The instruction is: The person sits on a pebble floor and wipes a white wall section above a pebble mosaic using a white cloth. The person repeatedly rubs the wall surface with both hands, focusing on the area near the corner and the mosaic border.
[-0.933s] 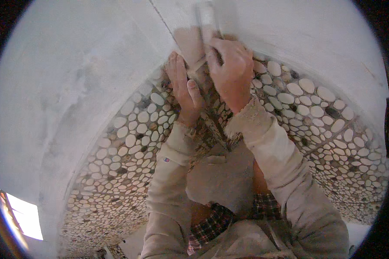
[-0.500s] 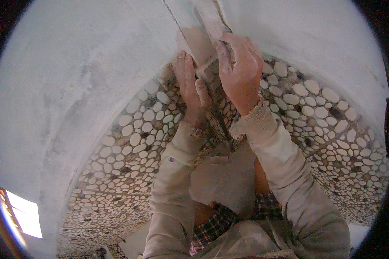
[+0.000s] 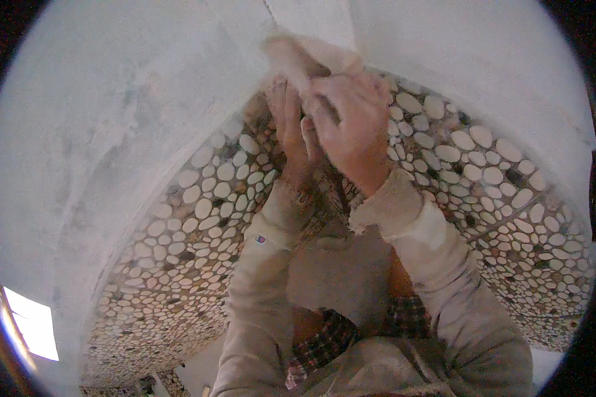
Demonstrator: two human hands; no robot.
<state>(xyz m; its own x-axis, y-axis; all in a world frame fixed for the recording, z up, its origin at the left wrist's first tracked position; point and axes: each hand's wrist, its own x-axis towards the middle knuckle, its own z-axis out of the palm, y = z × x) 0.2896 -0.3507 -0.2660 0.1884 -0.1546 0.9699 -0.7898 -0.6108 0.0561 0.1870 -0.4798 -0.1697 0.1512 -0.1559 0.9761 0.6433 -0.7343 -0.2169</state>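
Note:
My right hand (image 3: pixel 355 126) is closed on a pale beige, sheet-like piece (image 3: pixel 334 56), blurred by motion; its exact kind cannot be made out. The piece is bent and lies across the top of the fingers, against the whitish wall (image 3: pixel 404 33). Close on its left, my left hand (image 3: pixel 291 135) has its fingers stretched upward and its thumb a little apart, at the narrow corner where the pebbled surfaces meet. The right hand partly covers the left thumb and the corner behind it. Both sleeves are light and dusty.
Pebble-covered surfaces (image 3: pixel 205 208) spread to both sides below the whitish wall. A flat grey-brown piece (image 3: pixel 338 278) lies between my forearms, over a dark checked cloth (image 3: pixel 404 317). A bright window (image 3: pixel 30 324) shows at the lower left.
My right hand has moved left and slightly down, close to the left hand. The beige piece has swung left across the corner, covering the tan patch seen before. The left hand stays nearly in place.

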